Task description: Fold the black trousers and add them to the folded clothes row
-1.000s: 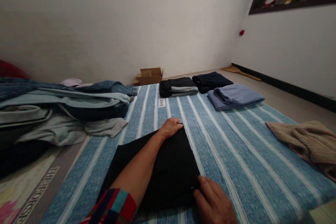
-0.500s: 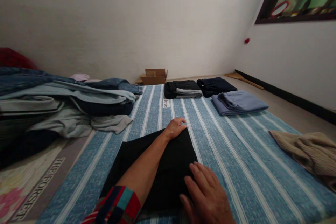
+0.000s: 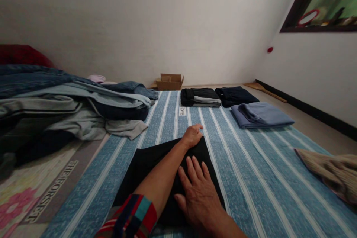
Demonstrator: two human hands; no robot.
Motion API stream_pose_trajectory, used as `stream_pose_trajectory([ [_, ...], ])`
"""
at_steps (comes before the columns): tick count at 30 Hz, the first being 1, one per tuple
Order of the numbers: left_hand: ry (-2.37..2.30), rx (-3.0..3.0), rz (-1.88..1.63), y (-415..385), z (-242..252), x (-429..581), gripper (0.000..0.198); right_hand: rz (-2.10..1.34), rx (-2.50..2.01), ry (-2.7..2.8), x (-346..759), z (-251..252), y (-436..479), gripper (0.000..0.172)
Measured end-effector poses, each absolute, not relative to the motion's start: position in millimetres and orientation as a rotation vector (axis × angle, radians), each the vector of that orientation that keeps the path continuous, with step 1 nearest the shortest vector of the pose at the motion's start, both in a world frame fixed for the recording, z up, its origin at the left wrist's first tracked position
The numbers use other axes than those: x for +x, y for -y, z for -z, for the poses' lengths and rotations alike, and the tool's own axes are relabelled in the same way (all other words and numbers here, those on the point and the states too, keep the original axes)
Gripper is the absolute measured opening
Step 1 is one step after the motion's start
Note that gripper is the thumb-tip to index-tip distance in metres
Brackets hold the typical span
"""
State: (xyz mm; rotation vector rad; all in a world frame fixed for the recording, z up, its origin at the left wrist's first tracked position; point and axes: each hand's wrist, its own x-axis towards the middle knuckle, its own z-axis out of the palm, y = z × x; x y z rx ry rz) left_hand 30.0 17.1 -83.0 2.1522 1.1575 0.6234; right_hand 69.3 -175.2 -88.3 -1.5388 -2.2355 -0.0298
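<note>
On the near part of the blue-and-white striped sheet (image 3: 245, 182), a black folded garment (image 3: 147, 158) lies partly hidden by the person's left forearm and right hand (image 3: 199, 197). Its near edge sinks into shadow beside the checked sleeve (image 3: 136, 212), and its kind is hard to make out. The left hand (image 3: 192, 136) rests at the far right corner, fingers curled; whether they pinch the cloth cannot be told. The right hand lies palm down nearer the body, its fingers slightly spread over the garment's right half, with the black cloth beneath them and showing on both sides.

Beyond stand three folded garments: one black and grey (image 3: 200, 97), one navy (image 3: 237, 96), one lavender-blue (image 3: 262, 114). One beige ribbed garment (image 3: 331, 169) is cut off at the right edge. Leftward, a heap of clothes (image 3: 75, 96) with blue jeans (image 3: 33, 78) runs out of view, its pieces too overlapped to count. One open cardboard box (image 3: 169, 82) sits by the wall, its contents unclear.
</note>
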Motion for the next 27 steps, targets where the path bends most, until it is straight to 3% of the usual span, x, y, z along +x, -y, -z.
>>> stream_pose_trajectory([
  [8, -1.179, 2.33, -0.49, -9, 39, 16, 0.02, 0.037, -1.518, 2.197, 70, 85, 176, 0.061],
  [13, -1.158, 2.484, -0.358, 42, 12, -18, 0.014, 0.053, -1.504, 2.178, 70, 88, 177, 0.061],
  [19, -1.164, 2.599, -0.257, 97, 51, -62, 0.031, -0.027, -1.533, 2.24, 70, 88, 177, 0.065],
  [27, -1.247, 2.633, -0.073, 85, 74, -74, 0.045, -0.2, -1.622, 2.334, 73, 87, 176, 0.063],
])
